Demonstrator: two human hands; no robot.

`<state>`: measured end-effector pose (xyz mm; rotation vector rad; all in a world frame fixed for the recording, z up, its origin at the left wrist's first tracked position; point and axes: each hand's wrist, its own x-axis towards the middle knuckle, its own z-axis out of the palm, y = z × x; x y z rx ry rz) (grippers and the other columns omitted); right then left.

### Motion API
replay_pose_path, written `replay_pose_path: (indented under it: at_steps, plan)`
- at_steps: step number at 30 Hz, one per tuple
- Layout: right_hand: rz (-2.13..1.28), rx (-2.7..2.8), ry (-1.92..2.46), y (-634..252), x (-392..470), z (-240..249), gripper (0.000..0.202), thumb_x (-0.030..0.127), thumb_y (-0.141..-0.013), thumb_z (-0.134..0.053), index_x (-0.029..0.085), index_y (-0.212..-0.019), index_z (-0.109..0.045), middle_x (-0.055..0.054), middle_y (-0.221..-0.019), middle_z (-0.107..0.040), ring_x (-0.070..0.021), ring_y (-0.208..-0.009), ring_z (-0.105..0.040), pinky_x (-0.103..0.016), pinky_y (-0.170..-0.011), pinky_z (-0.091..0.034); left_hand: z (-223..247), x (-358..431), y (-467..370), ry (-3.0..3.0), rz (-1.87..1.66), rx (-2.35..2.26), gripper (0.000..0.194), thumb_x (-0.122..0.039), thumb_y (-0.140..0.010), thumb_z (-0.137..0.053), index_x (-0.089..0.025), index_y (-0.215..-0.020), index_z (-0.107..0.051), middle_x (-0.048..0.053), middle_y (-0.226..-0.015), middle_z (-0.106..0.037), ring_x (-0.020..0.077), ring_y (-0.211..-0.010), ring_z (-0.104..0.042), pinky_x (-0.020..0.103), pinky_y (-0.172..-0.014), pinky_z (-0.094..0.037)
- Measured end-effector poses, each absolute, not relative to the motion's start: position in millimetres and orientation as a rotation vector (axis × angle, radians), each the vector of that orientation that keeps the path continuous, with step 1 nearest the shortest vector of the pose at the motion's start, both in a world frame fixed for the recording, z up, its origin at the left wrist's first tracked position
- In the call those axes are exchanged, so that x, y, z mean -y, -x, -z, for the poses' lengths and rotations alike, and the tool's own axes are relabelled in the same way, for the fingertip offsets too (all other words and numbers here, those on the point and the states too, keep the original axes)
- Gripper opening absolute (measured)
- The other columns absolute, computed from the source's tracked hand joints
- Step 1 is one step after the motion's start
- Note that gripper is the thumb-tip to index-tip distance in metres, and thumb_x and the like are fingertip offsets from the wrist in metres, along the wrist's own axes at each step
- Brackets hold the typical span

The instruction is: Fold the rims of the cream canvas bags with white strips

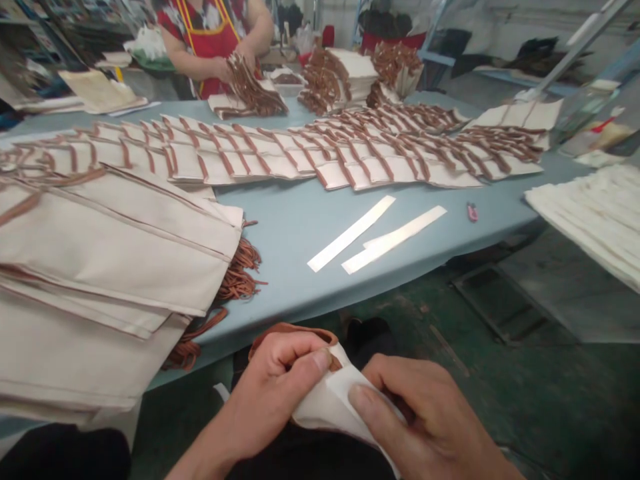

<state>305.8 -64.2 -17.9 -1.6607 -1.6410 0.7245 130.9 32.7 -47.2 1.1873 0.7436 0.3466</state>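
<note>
My left hand (273, 387) pinches the edge of a cream fabric piece (316, 408) with brown trim (303, 328), held over my lap. My right hand (425, 410) is closed on the same piece at its right side. Under the right thumb lies a white strip (344, 383), flat against the fabric. Both hands are close together, below the table's front edge. Most of the fabric's underside is hidden by my fingers.
On the blue-covered table (270, 233) lie white strips (353, 233), a small pink tool (472, 212) and overlapping rows of brown-trimmed cream pieces (280, 157). Larger cream panels (130, 233) with brown cords (240, 270) stand left. Across the table, a person (210, 40) in a red apron handles a bundle.
</note>
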Motion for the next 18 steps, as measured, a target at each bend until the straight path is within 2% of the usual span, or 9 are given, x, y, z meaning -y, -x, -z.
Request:
replay_pose_path:
  at_steps: [5,7,12,18]
  plan:
    - [-0.803,1.680,1.702,-302.3,64.0,24.9,0.040,0.028,-0.098,-0.055,0.021,-0.060,-0.043,0.007,-0.053,-0.048,-0.0085,-0.046,-0.046,-0.024,-0.047,-0.027,50.4,-36.2,-125.1,-1.152,-0.273,-0.674,0.046,-0.045,-0.093,-0.056,-0.019,-0.057,-0.045,-0.005,-0.054,-0.035,0.0086,-0.050,-0.028,0.024,-0.047,-0.020]
    - [-0.870,1.695,1.699,-303.5,64.4,25.9,0.040,0.029,-0.098,-0.053,0.021,-0.061,-0.040,0.007,-0.053,-0.045,-0.0082,-0.046,-0.043,-0.024,-0.047,-0.025,50.9,-38.3,-124.1,-1.169,-0.236,-0.664,0.045,-0.041,-0.092,-0.054,-0.020,-0.055,-0.041,-0.005,-0.052,-0.034,0.0085,-0.049,-0.027,0.025,-0.047,-0.019]
    - [-1.010,1.700,1.765,-306.6,62.2,25.5,0.039,0.028,-0.097,-0.050,0.022,-0.061,-0.037,0.007,-0.054,-0.041,-0.0082,-0.048,-0.039,-0.026,-0.049,-0.022,51.0,-43.5,-126.7,-1.136,-0.161,-0.633,0.039,-0.037,-0.091,-0.053,-0.020,-0.057,-0.043,-0.005,-0.054,-0.039,0.0089,-0.050,-0.030,0.026,-0.047,-0.021]
    - [-1.079,1.661,1.832,-307.4,60.5,28.9,0.037,0.030,-0.096,-0.048,0.022,-0.061,-0.036,0.006,-0.055,-0.039,-0.0087,-0.050,-0.038,-0.026,-0.049,-0.021,50.4,-44.7,-129.8,-1.162,-0.142,-0.629,0.041,-0.035,-0.092,-0.053,-0.021,-0.057,-0.039,-0.006,-0.054,-0.034,0.0086,-0.051,-0.026,0.028,-0.048,-0.018]
